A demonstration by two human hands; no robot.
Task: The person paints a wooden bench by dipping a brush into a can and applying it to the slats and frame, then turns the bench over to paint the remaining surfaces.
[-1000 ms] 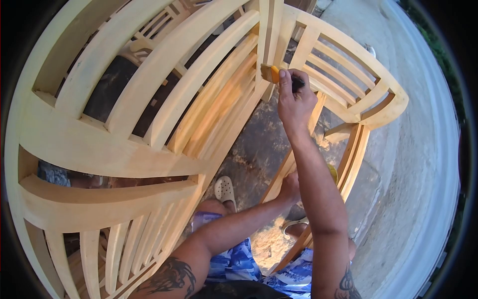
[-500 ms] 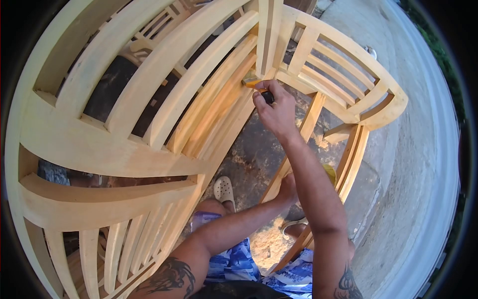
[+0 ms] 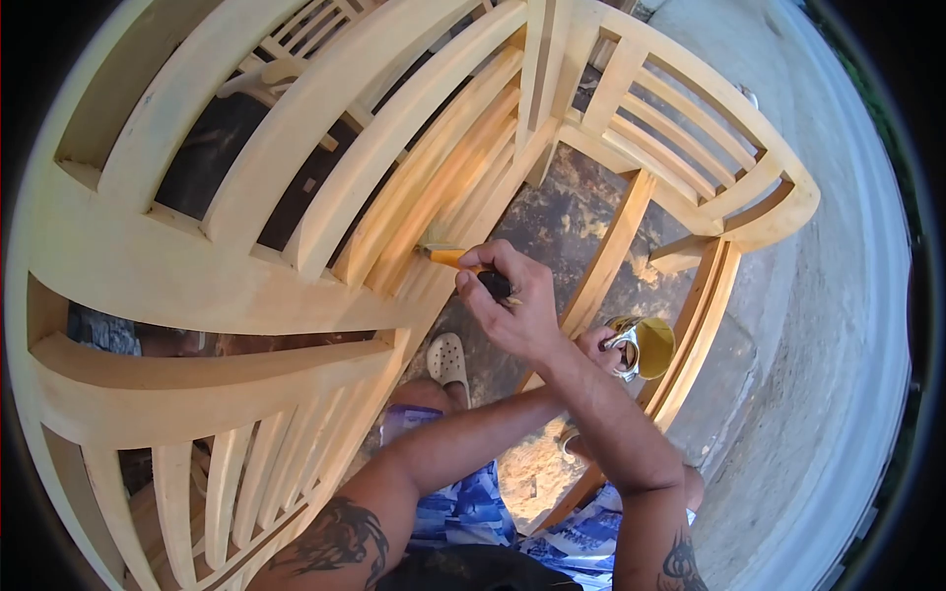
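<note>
My right hand [image 3: 517,300] is closed around a brush [image 3: 448,257] with a yellow and black handle. The bristles touch the slats [image 3: 414,231] low in the backrest of a pale wooden bench frame. Beyond my right forearm, my left hand [image 3: 599,347] grips a metal can [image 3: 652,347] with a yellowish inside at its near side. The can is above the long seat rails, close to the front rail [image 3: 705,320]. Part of my left hand is hidden behind the right forearm.
The bench's slatted side [image 3: 724,113] stands at the upper right, and another slatted part [image 3: 236,483] is at the lower left. My shoe [image 3: 447,360] rests on the stained floor [image 3: 552,212]. Another wooden piece [image 3: 305,34] shows behind the backrest.
My right hand and the brush have moved down and left along the slats, away from the far corner. The can and my left hand, mostly hidden before, are now more visible.
</note>
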